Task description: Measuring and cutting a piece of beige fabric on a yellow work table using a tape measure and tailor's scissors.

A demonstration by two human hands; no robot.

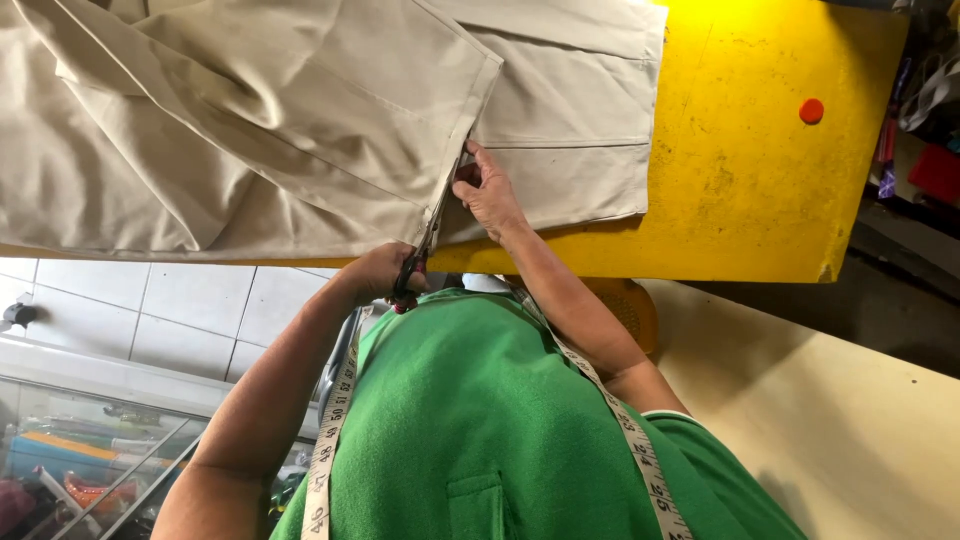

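Yellow, scuffed and stained, the table (760, 150) fills the far part of the view, with a small orange disc (811, 111) lying on its bare right side. Past the table's right edge, dark clutter is too dim to make out. Near left, white floor tiles (190, 305) meet a glass display case (100, 440); inside it lie colourful items, blurred, possibly packets and tools. A pale cream board (850, 420) slopes across the near right.

Beige cloth (250, 120), a folded garment with stitched seams, spreads over the left and middle of the table and hangs over its near edge. The person wears a green shirt (480, 420) with a measuring tape (335, 420) draped around the neck, both ends trailing down.

The left hand (378, 272) is clenched around the dark handles of scissors (418, 262), whose blades point away into the cloth's edge. The right hand (488, 190) lies just right of the blades, fingers pinching the cloth edge beside the cut line. The cloth sits directly ahead of both hands, its slit edge running between them.
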